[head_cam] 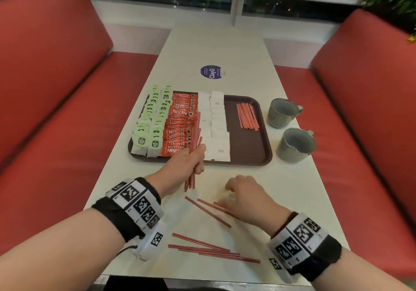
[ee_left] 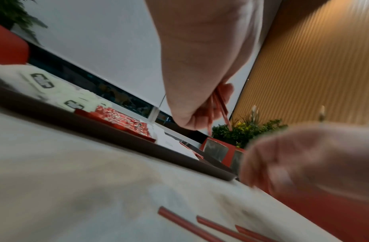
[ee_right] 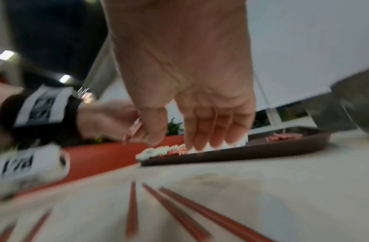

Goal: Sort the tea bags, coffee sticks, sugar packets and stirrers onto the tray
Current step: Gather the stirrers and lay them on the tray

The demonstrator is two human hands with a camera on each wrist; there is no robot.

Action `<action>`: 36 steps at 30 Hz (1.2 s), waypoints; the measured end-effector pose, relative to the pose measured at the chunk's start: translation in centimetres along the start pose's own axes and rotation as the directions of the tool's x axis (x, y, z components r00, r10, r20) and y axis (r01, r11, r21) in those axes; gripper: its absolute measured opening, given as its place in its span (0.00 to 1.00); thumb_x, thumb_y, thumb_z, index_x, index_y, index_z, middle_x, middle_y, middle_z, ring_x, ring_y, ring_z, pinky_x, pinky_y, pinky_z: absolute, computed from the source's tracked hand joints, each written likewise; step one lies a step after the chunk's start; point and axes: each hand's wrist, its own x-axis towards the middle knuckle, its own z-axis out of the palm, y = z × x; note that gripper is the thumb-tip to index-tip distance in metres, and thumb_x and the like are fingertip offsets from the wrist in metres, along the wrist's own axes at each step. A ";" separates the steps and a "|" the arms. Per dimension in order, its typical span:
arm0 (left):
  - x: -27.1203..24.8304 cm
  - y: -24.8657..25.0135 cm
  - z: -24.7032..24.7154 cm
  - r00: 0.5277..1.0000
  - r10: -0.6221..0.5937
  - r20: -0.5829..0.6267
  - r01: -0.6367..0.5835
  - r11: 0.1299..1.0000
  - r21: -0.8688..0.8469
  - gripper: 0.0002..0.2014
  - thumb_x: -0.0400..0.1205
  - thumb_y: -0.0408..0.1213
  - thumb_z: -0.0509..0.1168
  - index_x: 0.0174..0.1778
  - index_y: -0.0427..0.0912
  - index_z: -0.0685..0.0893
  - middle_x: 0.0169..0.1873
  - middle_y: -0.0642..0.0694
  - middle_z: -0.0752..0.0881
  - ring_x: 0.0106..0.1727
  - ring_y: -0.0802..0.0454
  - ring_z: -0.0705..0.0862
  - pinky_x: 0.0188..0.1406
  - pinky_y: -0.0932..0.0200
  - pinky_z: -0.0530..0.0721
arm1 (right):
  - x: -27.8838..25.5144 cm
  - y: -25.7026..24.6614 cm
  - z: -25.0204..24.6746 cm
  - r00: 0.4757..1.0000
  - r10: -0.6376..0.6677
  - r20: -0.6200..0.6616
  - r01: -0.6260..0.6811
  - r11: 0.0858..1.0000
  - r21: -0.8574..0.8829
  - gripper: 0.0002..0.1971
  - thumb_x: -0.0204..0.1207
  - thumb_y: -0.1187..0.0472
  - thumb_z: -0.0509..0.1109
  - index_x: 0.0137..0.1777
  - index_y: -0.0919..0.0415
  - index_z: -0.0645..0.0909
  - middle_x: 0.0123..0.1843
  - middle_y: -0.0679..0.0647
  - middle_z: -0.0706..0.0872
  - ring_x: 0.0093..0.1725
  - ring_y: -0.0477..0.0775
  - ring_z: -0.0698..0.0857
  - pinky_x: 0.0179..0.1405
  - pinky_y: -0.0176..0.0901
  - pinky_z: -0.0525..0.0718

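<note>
Stirrers (head_cam: 209,249) are lying loose on the bench (head_cam: 281,189) near both hands, while a sorted row (head_cam: 247,116) is occupying the tray (head_cam: 249,153) at its right. The left hand (head_cam: 188,162) is gripping a bundle of stirrers (head_cam: 195,142), apparently collecting them for one transfer. The right hand (head_cam: 245,197), fingers loosely curled and holding nothing visible, is hovering over three more stirrers (head_cam: 208,210).

Left hand (ee_left: 200,91) gripping red stirrers (ee_left: 217,104), brown tray (ee_left: 117,131) beyond, blurred right hand (ee_left: 307,163)
</note>
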 end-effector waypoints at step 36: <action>-1.1 1.0 0.8 0.984 -0.044 0.174 0.029 0.996 0.090 0.09 0.72 0.39 0.76 0.46 0.46 0.86 0.39 0.53 0.88 0.24 0.69 0.76 0.28 0.62 0.70 | 1.1 -1.0 -5.9 0.995 -0.006 -0.104 0.074 0.747 0.661 0.13 0.80 0.64 0.66 0.33 0.60 0.75 0.25 0.40 0.78 0.25 0.36 0.73 0.30 0.30 0.70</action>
